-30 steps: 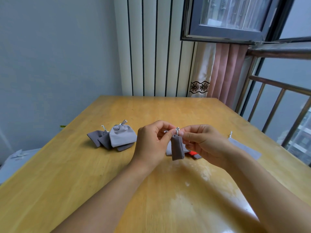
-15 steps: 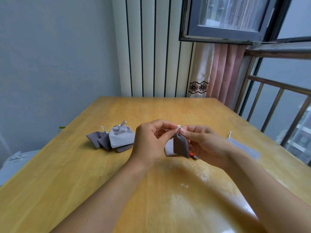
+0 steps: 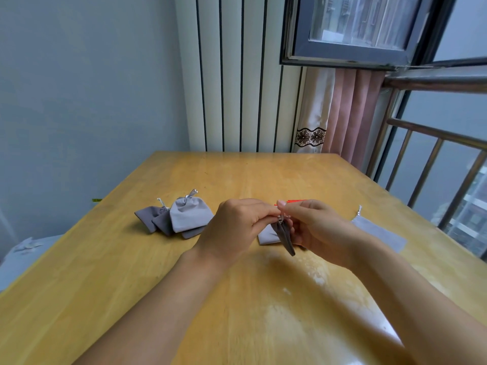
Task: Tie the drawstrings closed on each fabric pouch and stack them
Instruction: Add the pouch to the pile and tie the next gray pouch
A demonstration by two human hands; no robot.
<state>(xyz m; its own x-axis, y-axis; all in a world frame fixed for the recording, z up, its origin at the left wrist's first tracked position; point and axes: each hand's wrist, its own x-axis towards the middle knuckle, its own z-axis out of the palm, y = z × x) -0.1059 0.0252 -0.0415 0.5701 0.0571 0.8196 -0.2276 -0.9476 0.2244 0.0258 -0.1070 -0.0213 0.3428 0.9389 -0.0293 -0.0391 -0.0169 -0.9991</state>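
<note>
Held pouch: dark grey fabric pouch (image 3: 286, 237) hangs above the wooden table (image 3: 105, 285), gathered at its top, between both hands.
Left hand: left hand (image 3: 237, 227), fingers curled, pinches the silver drawstring (image 3: 281, 217) at the pouch's neck.
Right hand: right hand (image 3: 316, 227) pinches the same drawstring from the other side, thumb and forefinger together.
Tied pile: overlapping grey pouches (image 3: 181, 217) lie on the table left of the held pouch.
Others: a light grey pouch (image 3: 267, 237) lies on the table behind the held one; a flat pale pouch (image 3: 379, 233) lies to its right; something red (image 3: 295, 201) shows behind the right hand.
</note>
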